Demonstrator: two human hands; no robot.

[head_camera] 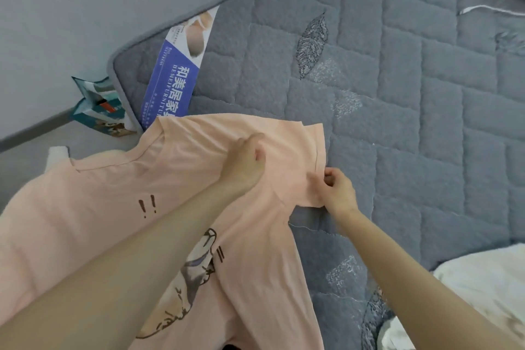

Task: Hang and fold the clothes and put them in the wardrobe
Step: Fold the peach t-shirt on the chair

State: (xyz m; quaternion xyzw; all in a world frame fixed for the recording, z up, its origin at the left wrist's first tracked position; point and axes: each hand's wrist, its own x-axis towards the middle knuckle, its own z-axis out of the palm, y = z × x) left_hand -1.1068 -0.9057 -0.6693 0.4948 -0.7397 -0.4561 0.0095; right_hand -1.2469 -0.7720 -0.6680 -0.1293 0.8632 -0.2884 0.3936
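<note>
A pale pink T-shirt (pixel 93 207) with a cartoon print and two dark exclamation marks lies spread over the corner of a grey quilted mattress (pixel 397 94). My left hand (pixel 245 163) grips a bunch of fabric near the shoulder of the shirt's right-hand sleeve, fingers curled into the cloth. My right hand (pixel 338 190) pinches the hem of that sleeve at its outer edge. Part of the shirt hangs over the mattress edge at the left. No hanger shows.
A blue and white label (pixel 176 77) lies on the mattress corner. A teal paper bag (pixel 99 105) stands on the floor against the grey wall. White fabric (pixel 483 293) sits at the lower right, and a white thing (pixel 58 155) peeks out by the collar.
</note>
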